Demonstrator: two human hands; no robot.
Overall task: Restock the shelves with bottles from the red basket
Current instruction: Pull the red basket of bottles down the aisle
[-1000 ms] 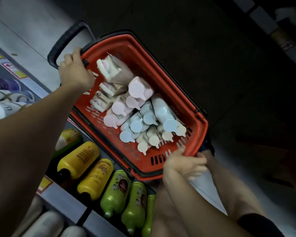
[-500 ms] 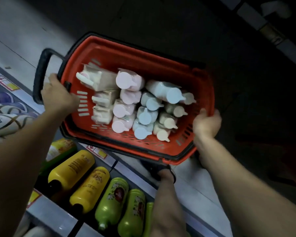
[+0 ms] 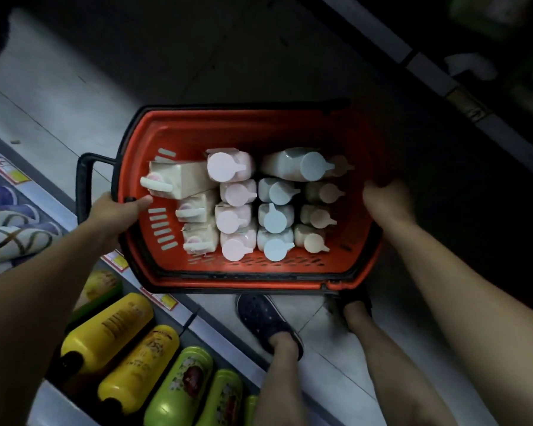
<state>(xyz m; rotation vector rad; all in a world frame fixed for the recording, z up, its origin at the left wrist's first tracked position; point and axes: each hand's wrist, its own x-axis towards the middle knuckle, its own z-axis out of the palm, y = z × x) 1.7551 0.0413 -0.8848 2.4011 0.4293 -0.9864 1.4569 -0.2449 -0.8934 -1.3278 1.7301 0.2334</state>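
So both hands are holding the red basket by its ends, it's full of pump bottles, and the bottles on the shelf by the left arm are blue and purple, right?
Not quite. In the head view the shelf bottles by the left arm are yellow and green, not blue and purple. The rest holds: the left hand and right hand grip the red basket at its ends, and it is full of pump bottles.

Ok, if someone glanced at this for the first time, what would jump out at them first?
The red basket in the middle of the view, gripped at its ends by the left hand and the right hand. Inside it, pump bottles packed in rows with pink, pale blue and cream tops. Then the yellow bottles and green bottles lying on the shelf at lower left.
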